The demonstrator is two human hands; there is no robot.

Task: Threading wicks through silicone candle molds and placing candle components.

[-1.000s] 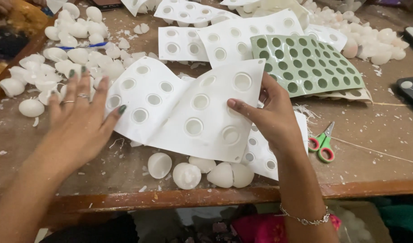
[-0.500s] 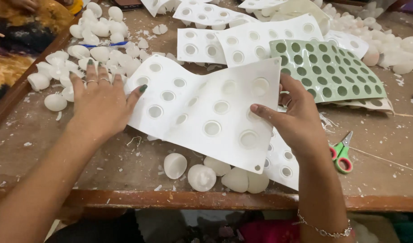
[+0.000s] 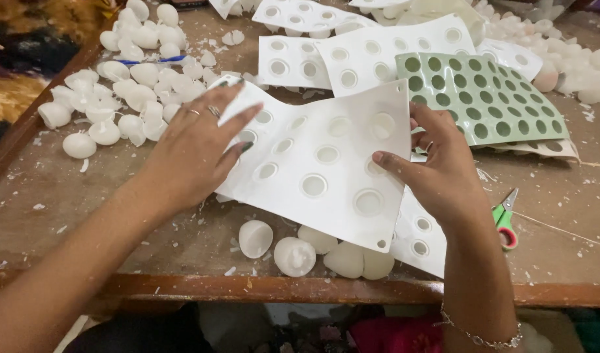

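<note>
A white flexible mould sheet [image 3: 319, 157] with round cavities is lifted off the wooden table, bowed in the middle. My left hand [image 3: 195, 147] grips its left edge, fingers spread over the top. My right hand [image 3: 437, 170] pinches its right edge, thumb on top. Under the sheet's near edge lie several white dome-shaped wax pieces [image 3: 293, 255]. Another white mould sheet [image 3: 421, 235] lies flat beneath my right hand.
A green mould sheet [image 3: 489, 98] and more white mould sheets [image 3: 372, 55] lie further back. A heap of white wax domes [image 3: 127, 85] covers the left of the table. Green-handled scissors [image 3: 504, 219] lie at right. The table's wooden front edge [image 3: 280, 287] runs below.
Both hands have lifted and flexed the white mould sheet slightly higher and to the right. The domes beneath it show more.
</note>
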